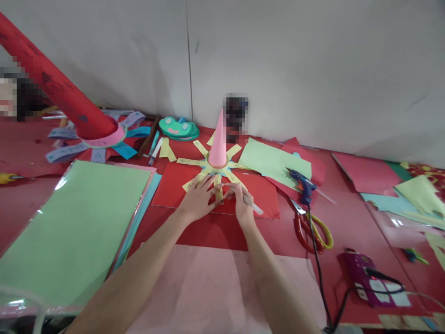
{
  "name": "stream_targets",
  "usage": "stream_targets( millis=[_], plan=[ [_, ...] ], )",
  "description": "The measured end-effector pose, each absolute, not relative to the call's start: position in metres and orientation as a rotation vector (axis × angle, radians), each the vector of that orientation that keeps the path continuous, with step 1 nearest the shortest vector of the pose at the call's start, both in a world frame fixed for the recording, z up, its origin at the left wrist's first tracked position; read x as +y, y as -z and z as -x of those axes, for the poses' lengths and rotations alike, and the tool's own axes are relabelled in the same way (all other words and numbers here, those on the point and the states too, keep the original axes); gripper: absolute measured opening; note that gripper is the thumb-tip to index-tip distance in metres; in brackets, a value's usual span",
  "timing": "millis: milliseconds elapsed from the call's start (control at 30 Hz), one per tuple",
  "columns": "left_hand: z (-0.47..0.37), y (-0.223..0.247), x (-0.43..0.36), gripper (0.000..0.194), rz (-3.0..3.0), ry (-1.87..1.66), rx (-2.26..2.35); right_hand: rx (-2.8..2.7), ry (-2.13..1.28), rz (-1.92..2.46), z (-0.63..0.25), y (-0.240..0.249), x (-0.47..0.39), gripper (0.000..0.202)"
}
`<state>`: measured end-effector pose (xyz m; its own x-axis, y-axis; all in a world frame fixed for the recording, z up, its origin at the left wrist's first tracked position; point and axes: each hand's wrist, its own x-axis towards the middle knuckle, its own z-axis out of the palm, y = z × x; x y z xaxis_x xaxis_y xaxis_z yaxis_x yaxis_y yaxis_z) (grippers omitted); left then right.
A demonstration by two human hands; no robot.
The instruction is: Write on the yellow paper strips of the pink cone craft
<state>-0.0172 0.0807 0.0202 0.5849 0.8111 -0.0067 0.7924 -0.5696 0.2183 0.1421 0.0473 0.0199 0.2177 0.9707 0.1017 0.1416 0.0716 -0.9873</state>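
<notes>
Yellow paper strip [219,195] near frame centre, partly under spread left fingers [205,184]; white pen [256,208] gripped in right fingers [238,189].

Head-worn view, looking forward, tilted down

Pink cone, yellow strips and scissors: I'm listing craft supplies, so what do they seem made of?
Pink cone: probably matte card or paper, smooth without gloss.
Yellow strips: likely matte paper, thin and flat.
Scissor blades: seemingly metal, given the silvery shine; the evenly coloured red and yellow handles perhaps smooth plastic.
</notes>
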Motion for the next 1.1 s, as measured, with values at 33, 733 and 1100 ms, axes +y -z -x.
stream_targets(
  millis=[33, 733, 1100],
  plan=[
    [0.017, -0.020, 0.081, 0.049, -2.613, -0.162, 1.333, -1.160, -0.925, 1.364, -0.142, -0.020, 0.048, 0.049],
    [0.023, -0.022, 0.094, 0.014, -1.575, -1.460, 1.458, -1.323, -0.833, 1.475, -0.139, -0.028, 0.045, 0.040],
    [0.015, -0.014, 0.082, 0.038, -2.484, -0.495, 1.260, -1.307, -0.835, 1.485, -0.140, -0.024, 0.047, 0.040]
  ],
)
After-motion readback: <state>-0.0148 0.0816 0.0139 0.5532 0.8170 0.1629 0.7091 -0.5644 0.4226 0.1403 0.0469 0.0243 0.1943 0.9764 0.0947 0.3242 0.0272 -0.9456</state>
